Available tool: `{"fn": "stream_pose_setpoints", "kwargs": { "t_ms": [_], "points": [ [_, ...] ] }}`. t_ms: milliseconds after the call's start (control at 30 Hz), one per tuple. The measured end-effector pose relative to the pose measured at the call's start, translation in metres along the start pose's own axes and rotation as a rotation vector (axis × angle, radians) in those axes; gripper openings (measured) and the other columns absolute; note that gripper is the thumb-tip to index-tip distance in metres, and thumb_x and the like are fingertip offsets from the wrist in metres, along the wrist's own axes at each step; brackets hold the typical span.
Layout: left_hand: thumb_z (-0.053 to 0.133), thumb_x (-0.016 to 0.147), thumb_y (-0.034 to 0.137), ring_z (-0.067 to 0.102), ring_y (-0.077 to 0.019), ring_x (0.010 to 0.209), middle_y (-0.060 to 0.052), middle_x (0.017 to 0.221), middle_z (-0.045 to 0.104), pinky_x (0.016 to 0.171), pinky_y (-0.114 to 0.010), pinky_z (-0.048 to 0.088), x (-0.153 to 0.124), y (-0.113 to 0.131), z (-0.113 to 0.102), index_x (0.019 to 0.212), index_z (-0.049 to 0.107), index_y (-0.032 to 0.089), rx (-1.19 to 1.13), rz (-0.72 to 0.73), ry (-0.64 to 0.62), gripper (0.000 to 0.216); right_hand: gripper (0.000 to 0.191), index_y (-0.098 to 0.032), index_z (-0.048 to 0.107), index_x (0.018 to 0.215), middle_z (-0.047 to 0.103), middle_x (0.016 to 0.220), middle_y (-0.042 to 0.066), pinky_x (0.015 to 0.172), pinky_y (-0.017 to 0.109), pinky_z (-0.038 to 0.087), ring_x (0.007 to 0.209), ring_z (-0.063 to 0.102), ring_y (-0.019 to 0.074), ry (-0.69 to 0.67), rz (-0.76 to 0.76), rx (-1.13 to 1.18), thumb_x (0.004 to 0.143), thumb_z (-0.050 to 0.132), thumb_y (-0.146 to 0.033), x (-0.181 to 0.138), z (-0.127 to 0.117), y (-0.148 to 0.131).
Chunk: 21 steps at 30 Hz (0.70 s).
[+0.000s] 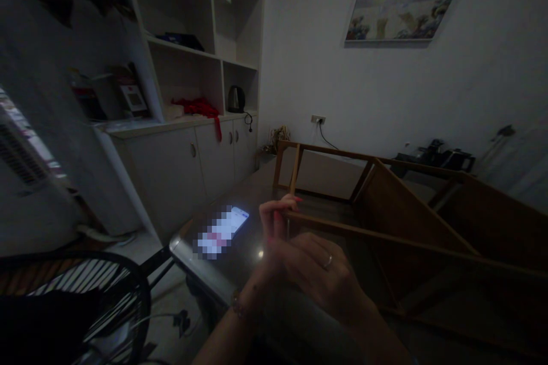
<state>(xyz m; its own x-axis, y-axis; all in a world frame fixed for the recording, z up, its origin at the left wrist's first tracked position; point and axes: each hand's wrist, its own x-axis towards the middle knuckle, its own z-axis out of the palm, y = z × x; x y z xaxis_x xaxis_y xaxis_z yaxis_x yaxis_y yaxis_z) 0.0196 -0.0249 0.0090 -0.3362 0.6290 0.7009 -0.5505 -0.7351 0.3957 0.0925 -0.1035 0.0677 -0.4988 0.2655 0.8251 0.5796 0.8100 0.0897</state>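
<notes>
A brown wooden rack frame (342, 227) lies on its side on a dark, shiny tabletop (246, 274). My left hand (272, 234), with a bracelet at the wrist, has its fingers curled round the near-left end of the rack's front rail. Close against it, my right hand (327, 279) wears a ring and has its fingers bent together under the same rail end. A thin pale glint shows between the hands at the rail end, too small and dark to name. What the right fingertips hold, if anything, is hidden.
A lit phone (222, 231) lies on the table left of my hands. A black woven chair (141, 296) stands at lower left. White cabinets (166, 154) with shelves carry a kettle (236, 99) and red cloth (199, 107). Dark items (445, 154) sit behind the rack.
</notes>
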Motion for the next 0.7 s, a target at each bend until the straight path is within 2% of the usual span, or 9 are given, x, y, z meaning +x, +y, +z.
{"fn": "stream_pose_setpoints", "kwargs": {
  "t_ms": [167, 233, 400, 533, 700],
  "points": [
    [0.043, 0.106, 0.041, 0.066, -0.0157, 0.092, 0.005, 0.078, 0.064, 0.09, -0.036, 0.049, 0.001, -0.005, -0.003, 0.125, 0.046, 0.036, -0.027, 0.045, -0.003, 0.021, 0.023, -0.017, 0.061, 0.123, 0.067, 0.08, 0.001, 0.067, 0.025, 0.053, 0.072, 0.063, 0.0129, -0.007, 0.021, 0.041, 0.104, 0.049, -0.014, -0.003, 0.002, 0.0],
    [0.044, 0.105, 0.042, 0.066, -0.0166, 0.093, 0.004, 0.078, 0.064, 0.09, -0.036, 0.05, -0.001, -0.006, -0.005, 0.122, 0.05, 0.032, -0.015, 0.03, -0.002, 0.02, 0.024, -0.017, 0.061, 0.124, 0.068, 0.083, 0.001, 0.07, 0.026, 0.054, 0.074, 0.064, 0.0135, -0.018, 0.031, 0.04, 0.103, 0.051, -0.013, -0.003, 0.003, 0.0],
    [0.047, 0.103, 0.045, 0.065, -0.0192, 0.102, -0.001, 0.091, 0.065, 0.091, -0.038, 0.05, -0.006, -0.002, -0.013, 0.112, 0.054, 0.028, -0.002, -0.126, -0.027, 0.02, 0.02, -0.013, 0.061, 0.12, 0.07, 0.082, 0.003, 0.071, 0.027, 0.055, 0.072, 0.065, 0.0139, 0.027, 0.043, -0.047, 0.102, 0.052, -0.012, 0.0, 0.005, -0.001],
    [0.051, 0.102, 0.041, 0.063, -0.0198, 0.106, -0.001, 0.093, 0.062, 0.092, -0.038, 0.05, -0.005, 0.0, -0.014, 0.115, 0.053, 0.029, -0.007, -0.113, -0.07, 0.018, 0.016, -0.011, 0.065, 0.108, 0.069, 0.079, 0.005, 0.067, 0.026, 0.054, 0.07, 0.064, 0.0143, 0.003, 0.072, -0.035, 0.103, 0.05, -0.015, 0.003, 0.007, 0.0],
    [0.052, 0.102, 0.04, 0.063, -0.0184, 0.107, 0.001, 0.093, 0.061, 0.093, -0.037, 0.05, -0.003, 0.002, -0.015, 0.115, 0.054, 0.031, 0.002, -0.095, -0.098, 0.015, 0.021, -0.015, 0.065, 0.095, 0.067, 0.075, 0.003, 0.064, 0.028, 0.052, 0.066, 0.06, 0.0145, 0.006, 0.037, -0.079, 0.104, 0.047, -0.017, 0.001, 0.009, 0.003]
  ]
}}
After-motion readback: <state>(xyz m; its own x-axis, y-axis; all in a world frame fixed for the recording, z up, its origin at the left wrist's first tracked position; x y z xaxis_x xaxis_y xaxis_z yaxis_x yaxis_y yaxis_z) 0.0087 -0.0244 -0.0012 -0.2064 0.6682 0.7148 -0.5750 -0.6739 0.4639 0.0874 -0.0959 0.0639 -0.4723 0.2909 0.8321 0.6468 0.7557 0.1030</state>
